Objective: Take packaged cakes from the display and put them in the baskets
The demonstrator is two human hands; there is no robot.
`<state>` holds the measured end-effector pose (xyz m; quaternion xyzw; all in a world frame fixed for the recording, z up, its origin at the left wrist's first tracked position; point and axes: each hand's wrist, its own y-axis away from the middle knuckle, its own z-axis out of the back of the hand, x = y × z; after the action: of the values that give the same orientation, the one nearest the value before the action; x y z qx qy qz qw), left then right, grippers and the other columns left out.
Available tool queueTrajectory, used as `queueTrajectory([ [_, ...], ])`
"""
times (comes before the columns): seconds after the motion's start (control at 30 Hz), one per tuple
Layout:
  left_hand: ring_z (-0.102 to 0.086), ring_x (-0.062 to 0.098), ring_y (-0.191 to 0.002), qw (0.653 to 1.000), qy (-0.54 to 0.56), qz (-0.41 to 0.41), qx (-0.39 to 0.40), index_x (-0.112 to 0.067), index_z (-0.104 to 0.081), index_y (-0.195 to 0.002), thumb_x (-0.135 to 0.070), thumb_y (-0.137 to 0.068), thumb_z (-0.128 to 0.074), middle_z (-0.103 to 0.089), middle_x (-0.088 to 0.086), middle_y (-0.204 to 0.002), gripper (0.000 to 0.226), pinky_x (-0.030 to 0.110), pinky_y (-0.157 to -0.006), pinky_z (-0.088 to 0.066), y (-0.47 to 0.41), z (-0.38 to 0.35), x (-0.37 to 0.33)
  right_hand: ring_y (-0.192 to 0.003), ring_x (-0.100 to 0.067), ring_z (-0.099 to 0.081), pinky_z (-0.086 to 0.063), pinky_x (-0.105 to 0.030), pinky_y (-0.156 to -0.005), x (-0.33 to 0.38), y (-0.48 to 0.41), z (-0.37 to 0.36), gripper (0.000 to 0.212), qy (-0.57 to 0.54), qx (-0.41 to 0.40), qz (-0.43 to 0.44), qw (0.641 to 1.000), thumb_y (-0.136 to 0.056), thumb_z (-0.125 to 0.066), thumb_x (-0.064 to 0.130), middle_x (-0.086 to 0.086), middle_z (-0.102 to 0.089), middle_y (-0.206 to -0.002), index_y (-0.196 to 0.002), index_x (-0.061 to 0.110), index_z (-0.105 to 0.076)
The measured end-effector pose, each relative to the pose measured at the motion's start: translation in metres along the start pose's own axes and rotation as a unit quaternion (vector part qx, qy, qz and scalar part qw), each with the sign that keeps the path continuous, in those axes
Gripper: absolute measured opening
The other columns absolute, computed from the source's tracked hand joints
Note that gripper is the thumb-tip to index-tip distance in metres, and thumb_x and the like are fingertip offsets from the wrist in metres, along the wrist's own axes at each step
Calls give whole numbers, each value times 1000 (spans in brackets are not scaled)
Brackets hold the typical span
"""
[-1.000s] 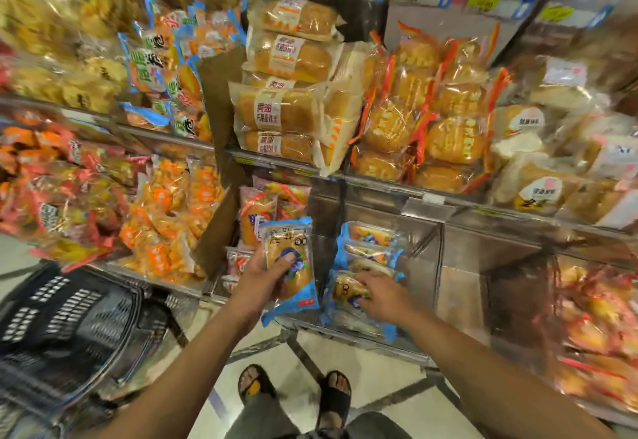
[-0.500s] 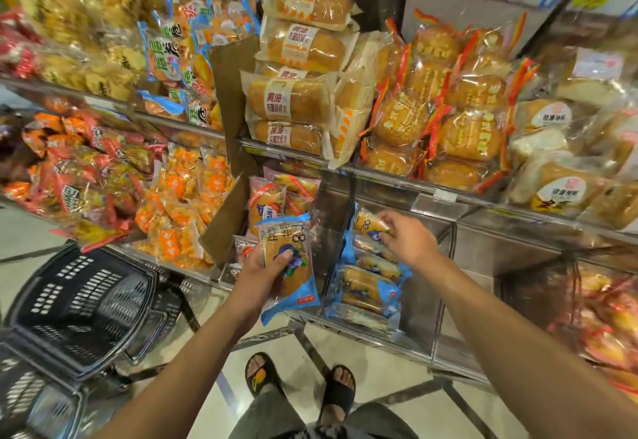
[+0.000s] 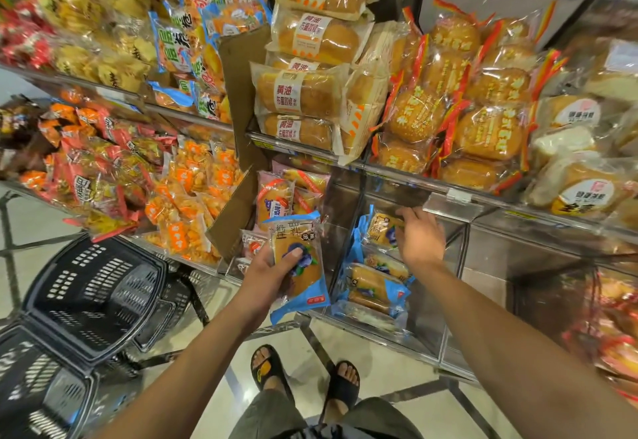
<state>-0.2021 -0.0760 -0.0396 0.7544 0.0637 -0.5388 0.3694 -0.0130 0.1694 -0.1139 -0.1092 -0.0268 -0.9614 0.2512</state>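
Mid-grab here, I'd say. The left hand [image 3: 272, 276] grips one blue-edged cake pack [image 3: 300, 266], thumb across the front, just in front of the lower shelf. The right hand [image 3: 419, 240] is on the top pack [image 3: 379, 229] of the stack [image 3: 374, 286] in the display. Its fingers [image 3: 404, 212] lie over the pack's upper edge, but I can't tell if they've closed on it. The black baskets [image 3: 93, 297] sit low on the left, well apart. The next move probably needs a firm pinch on that slippery wrapper, then a swing down-left to the baskets.
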Motion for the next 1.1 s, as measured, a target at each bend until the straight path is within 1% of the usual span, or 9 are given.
queueTrajectory([
  [0.07, -74, 30, -107, 1000, 6, 8, 1, -16, -62, -127, -20, -103, -61, -76, 10, -119, 25, 51, -94, -59, -2, -5, 1, -117, -27, -56, -45, -44, -101, -6, 6, -1, 35, -67, 14, -13, 998, -94, -63, 20, -1, -62, -124, -129, 24, -63],
  [0.17, -72, 32, -112, 999, 26, 21, 10, -15, -61, -132, -21, -102, -63, -74, 11, -123, 31, 53, -96, -58, -6, -14, 4, -97, -20, -66, -54, -36, -83, 0, 24, 7, 15, -243, 45, -44, 968, -98, -62, 25, 5, -66, -107, -112, 24, -68],
  [0.27, -73, 32, -108, 997, 62, 37, 25, -11, -61, -132, -15, -101, -63, -74, 14, -123, 31, 44, -82, -62, -11, -30, 8, -90, -11, -68, -54, -27, -77, 29, 48, 26, 6, -462, 169, -38, 870, -100, -62, 26, 3, -70, -102, -104, 28, -66],
  [0.33, -75, 26, -93, 997, 67, 34, 36, -9, -62, -127, -10, -100, -63, -76, 15, -115, 27, 34, -69, -61, -12, -44, 9, -103, -12, -68, -55, -27, -87, 42, 60, 24, 15, -499, 247, -19, 831, -96, -69, 29, 1, -69, -114, -110, 32, -64],
  [0.4, -75, 23, -83, 998, 52, 23, 39, -9, -62, -124, -8, -98, -67, -76, 17, -112, 26, 29, -61, -58, -14, -58, 12, -116, -12, -64, -53, -31, -98, 45, 66, 16, 40, -471, 263, 11, 842, -83, -82, 43, 3, -67, -123, -117, 33, -62],
  [0.5, -75, 23, -91, 999, 12, 17, 40, -11, -60, -125, -8, -95, -71, -75, 14, -114, 32, 24, -65, -58, -23, -71, 17, -115, -14, -64, -59, -38, -88, 33, 59, 22, 53, -444, 245, 2, 862, -75, -86, 49, 3, -68, -121, -119, 28, -63],
  [0.63, -54, 22, -131, 993, -108, -4, 37, -18, -39, -154, -8, -94, -74, -51, 3, -141, 70, 31, -97, -53, -38, -66, 22, -102, -10, -66, -48, -26, -83, -7, 30, 43, 29, -347, 201, 10, 916, -84, -83, 28, 11, -71, -107, -107, 28, -64],
  [0.73, -41, 21, -141, 974, -219, -36, 46, -25, -34, -158, -16, -93, -76, -42, -1, -149, 78, 48, -116, -43, -40, -51, 27, -113, -18, -63, -47, -31, -87, -29, 7, 48, 51, -142, 231, 39, 962, -85, -79, 44, 4, -67, -124, -129, 25, -60],
  [1.1, -48, 16, -137, 927, -368, -40, 64, -30, -40, -154, -38, -92, -75, -44, -3, -152, 72, 43, -116, -44, -38, -32, 35, -133, -27, -50, -47, -39, -105, -1, 1, 16, 66, -3, 297, 73, 952, -89, -69, 41, -3, -46, -150, -149, 31, -41],
])
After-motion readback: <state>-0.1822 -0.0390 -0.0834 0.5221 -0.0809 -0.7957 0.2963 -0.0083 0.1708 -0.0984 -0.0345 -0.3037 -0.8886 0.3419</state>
